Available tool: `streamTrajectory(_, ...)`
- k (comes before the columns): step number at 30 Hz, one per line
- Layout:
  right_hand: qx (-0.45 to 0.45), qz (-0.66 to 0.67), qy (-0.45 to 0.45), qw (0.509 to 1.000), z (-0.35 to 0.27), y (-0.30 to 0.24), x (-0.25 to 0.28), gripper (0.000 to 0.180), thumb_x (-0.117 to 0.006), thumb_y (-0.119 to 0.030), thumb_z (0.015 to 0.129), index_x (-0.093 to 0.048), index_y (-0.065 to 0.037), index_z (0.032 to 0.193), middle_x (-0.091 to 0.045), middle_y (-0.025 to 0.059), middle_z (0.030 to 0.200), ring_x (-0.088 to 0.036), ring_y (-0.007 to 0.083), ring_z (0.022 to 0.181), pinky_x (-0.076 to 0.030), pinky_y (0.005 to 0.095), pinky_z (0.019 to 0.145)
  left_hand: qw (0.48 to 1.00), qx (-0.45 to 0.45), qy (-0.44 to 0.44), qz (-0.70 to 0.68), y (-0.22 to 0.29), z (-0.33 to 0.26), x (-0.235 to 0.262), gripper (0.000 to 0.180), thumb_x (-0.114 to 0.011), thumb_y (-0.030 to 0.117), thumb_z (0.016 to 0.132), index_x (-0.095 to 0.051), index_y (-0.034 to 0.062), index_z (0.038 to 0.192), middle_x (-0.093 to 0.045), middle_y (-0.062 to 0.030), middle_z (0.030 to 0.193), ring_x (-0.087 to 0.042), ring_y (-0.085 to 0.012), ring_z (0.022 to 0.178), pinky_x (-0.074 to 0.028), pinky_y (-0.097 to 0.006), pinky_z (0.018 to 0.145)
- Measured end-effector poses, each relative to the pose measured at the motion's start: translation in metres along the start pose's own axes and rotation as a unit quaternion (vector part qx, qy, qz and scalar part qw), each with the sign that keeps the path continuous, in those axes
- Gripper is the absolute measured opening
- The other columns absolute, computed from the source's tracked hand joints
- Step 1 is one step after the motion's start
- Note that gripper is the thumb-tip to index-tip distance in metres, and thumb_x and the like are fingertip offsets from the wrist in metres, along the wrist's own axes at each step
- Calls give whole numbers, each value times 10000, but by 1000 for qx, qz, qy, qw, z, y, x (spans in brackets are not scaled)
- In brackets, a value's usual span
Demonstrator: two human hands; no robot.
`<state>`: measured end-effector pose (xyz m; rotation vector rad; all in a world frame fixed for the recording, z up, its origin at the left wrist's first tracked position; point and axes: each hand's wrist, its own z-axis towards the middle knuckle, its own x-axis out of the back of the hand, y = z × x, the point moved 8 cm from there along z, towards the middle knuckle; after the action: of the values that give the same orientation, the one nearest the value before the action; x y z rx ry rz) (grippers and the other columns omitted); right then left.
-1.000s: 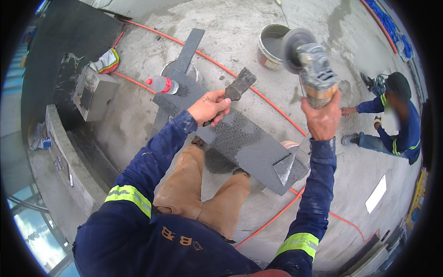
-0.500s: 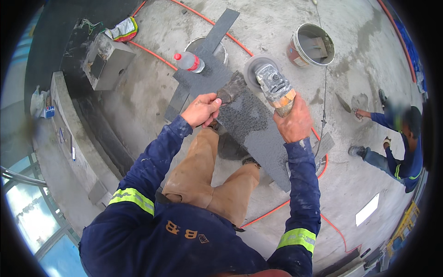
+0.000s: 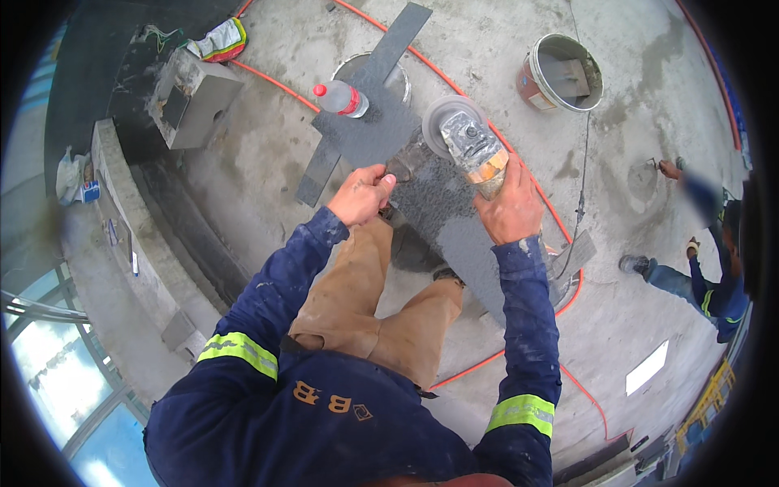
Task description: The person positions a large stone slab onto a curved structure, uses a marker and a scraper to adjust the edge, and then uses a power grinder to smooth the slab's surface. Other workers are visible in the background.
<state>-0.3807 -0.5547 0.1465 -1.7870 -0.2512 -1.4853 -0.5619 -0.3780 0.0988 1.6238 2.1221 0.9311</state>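
My right hand (image 3: 513, 204) is wrapped round the rear body of a dusty angle grinder (image 3: 469, 140). Its round disc (image 3: 433, 122) lies at the edge of a small dark stone piece (image 3: 412, 162); whether they touch I cannot tell. Thumb and fingers of my left hand (image 3: 363, 195) pinch the near end of that piece. Under both hands lies a long dark grey stone slab (image 3: 471, 243), rough and dusty on top. Beyond it, a clear bottle with a red cap (image 3: 341, 99) stands on crossed grey slabs (image 3: 369, 134).
An orange hose (image 3: 560, 223) curves round the slabs. At the far right stands a bucket (image 3: 568, 73) with a block in it; another bucket (image 3: 398, 81) is partly under the slabs. A co-worker (image 3: 718, 276) crouches at the right. A concrete block (image 3: 191, 101) sits at the left.
The grinder's disc has come left toward the stone piece, closing the gap between them. My view has shifted slightly. The co-worker's hand has moved farther away across the floor.
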Motion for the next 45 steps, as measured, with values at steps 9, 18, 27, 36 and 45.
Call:
streamTrajectory(9, -12, -13, -39, 999, -2, 1, -13, 802, -816, -209, 618, -444, -54, 1312, -576, 160, 1014, -626, 353, 880, -525, 442, 759, 998, -8, 7, 62, -2, 4, 7, 299, -506, 255, 983, -518, 1, 825, -518, -42, 632, -474, -148, 503, -392, -342, 458)
streamTrajectory(18, -16, -2, -33, 999, -7, -2, -21, 789, -815, -209, 611, -460, -56, 1298, -584, 146, 1016, -626, 344, 885, -526, 435, 757, 996, -28, 7, 88, -2, 2, 11, 275, -486, 230, 1004, -476, 40, 805, -459, 5, 592, -395, -76, 395, -307, -278, 342)
streamTrajectory(27, -18, 9, -21, 1000, -2, -4, -19, 781, -818, -211, 602, -472, -56, 1285, -585, 142, 1004, -627, 340, 877, -528, 426, 754, 988, -52, 12, 142, 10, 0, 14, 311, -500, 256, 994, -493, 30, 780, -483, -10, 594, -433, -105, 442, -357, -314, 410)
streamTrajectory(36, -12, 20, -13, 1000, 1, -6, -16, 781, -823, -201, 602, -471, -59, 1284, -583, 141, 1006, -626, 346, 864, -524, 436, 752, 980, -59, 24, 189, 13, 1, 18, 296, -528, 230, 960, -530, -29, 816, -544, -135, 634, -512, -260, 591, -423, -410, 604)
streamTrajectory(45, -6, 25, -31, 999, -4, -10, -16, 800, -831, -190, 596, -464, -59, 1295, -580, 146, 1025, -622, 345, 894, -520, 433, 768, 980, -55, 25, 189, 15, -4, 19, 292, -525, 223, 959, -533, -30, 814, -547, -141, 635, -514, -267, 592, -423, -408, 602)
